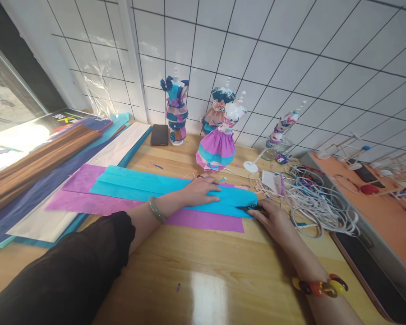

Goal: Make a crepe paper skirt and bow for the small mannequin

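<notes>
A long folded sheet of bright blue crepe paper (pixel 138 184) lies across the table over a purple sheet (pixel 209 220). My left hand (pixel 200 191) rests flat on the blue paper near its middle, fingers stretched toward the right. At the paper's right end, my right hand (pixel 271 220) is closed around small dark scissors (pixel 249 208). The scissor blades point left and lie at the blue paper, close to its lower right edge. My fingers partly hide the handles.
Cream (pixel 43 212), brown (pixel 37 155) and dark blue paper lies at the left. Small dress forms, one in a purple-and-blue skirt (pixel 218 146), stand along the tiled wall beside a phone (pixel 159 135). Tangled white cords (pixel 311 203) lie at the right, near an orange-topped surface (pixel 368 207).
</notes>
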Demonstrator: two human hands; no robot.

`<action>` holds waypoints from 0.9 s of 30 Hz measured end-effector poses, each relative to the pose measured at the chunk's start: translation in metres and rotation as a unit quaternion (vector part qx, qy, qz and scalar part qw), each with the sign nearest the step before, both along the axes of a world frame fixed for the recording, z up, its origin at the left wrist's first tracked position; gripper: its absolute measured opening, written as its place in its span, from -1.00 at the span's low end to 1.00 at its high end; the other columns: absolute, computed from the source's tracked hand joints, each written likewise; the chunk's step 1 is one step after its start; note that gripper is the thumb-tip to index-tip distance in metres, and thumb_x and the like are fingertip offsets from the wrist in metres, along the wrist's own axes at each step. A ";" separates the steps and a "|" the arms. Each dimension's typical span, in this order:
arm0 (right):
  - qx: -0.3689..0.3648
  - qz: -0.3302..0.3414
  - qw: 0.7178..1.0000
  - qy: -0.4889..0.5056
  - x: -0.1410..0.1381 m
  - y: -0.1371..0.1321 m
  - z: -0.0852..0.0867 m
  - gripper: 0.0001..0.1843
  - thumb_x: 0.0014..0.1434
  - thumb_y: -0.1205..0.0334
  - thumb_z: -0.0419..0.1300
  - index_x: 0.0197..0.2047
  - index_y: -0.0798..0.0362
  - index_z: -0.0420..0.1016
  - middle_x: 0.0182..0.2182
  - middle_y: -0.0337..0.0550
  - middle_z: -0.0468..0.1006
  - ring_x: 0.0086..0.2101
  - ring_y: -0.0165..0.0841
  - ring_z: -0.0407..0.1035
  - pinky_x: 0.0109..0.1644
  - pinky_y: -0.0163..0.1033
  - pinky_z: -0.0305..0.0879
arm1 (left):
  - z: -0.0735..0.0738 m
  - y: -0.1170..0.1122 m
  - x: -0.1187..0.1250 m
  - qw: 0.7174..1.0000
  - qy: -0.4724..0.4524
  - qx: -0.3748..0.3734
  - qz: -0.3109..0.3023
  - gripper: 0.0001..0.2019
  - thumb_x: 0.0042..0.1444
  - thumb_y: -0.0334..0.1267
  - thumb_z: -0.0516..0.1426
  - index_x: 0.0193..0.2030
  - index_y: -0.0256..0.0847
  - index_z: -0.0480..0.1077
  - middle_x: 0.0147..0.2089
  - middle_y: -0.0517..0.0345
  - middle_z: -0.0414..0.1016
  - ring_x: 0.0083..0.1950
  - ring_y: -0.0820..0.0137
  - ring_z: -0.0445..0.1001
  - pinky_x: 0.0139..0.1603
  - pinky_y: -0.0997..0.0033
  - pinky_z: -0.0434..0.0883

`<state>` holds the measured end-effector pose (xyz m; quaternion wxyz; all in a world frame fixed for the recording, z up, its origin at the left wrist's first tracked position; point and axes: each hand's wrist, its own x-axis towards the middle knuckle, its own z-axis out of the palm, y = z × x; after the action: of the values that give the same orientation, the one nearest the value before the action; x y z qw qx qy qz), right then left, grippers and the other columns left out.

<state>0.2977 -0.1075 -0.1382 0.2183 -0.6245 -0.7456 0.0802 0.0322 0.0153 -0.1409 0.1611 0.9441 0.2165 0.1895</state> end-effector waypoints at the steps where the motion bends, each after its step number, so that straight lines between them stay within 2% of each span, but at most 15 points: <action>1: 0.001 0.001 1.000 0.001 0.000 0.000 0.000 -0.66 0.12 -0.08 0.09 -0.25 0.02 0.42 -0.32 -0.04 0.49 -0.27 -0.20 0.39 -0.21 -0.13 0.32 | 0.000 0.000 0.000 1.000 -0.001 0.002 -0.001 -0.62 0.10 0.03 0.04 -0.01 -0.05 0.41 0.09 0.12 0.33 0.14 0.24 0.20 0.13 0.25 0.18; 13: 0.022 0.005 1.000 -0.015 0.002 0.000 -0.003 -0.67 0.14 -0.06 0.08 -0.25 0.04 0.42 -0.32 -0.06 0.48 -0.29 -0.21 0.40 -0.23 -0.14 0.32 | -0.005 0.002 0.001 1.000 -0.005 0.012 -0.004 -0.62 0.10 0.02 0.05 -0.01 -0.05 0.41 0.08 0.13 0.34 0.14 0.25 0.21 0.12 0.26 0.18; 21: 0.010 0.001 1.000 -0.018 0.001 -0.001 -0.002 -0.70 0.16 -0.03 0.08 -0.28 0.03 0.40 -0.33 -0.06 0.48 -0.30 -0.22 0.39 -0.23 -0.15 0.32 | -0.006 0.003 0.001 1.000 -0.006 0.012 -0.005 -0.61 0.10 0.03 0.05 0.01 -0.06 0.40 0.09 0.10 0.33 0.14 0.24 0.22 0.12 0.25 0.17; 27: 0.017 0.008 0.999 -0.027 0.002 -0.001 -0.003 -0.68 0.15 -0.04 0.09 -0.22 0.05 0.40 -0.31 -0.05 0.48 -0.27 -0.22 0.39 -0.21 -0.14 0.32 | -0.005 0.002 0.001 1.000 -0.004 0.010 -0.004 -0.61 0.10 0.03 0.05 -0.01 -0.06 0.41 0.07 0.10 0.34 0.14 0.23 0.22 0.12 0.24 0.17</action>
<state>0.2996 -0.1086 -0.1416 0.2081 -0.6169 -0.7572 0.0521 0.0334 0.0176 -0.1458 0.1531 0.9457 0.2106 0.1947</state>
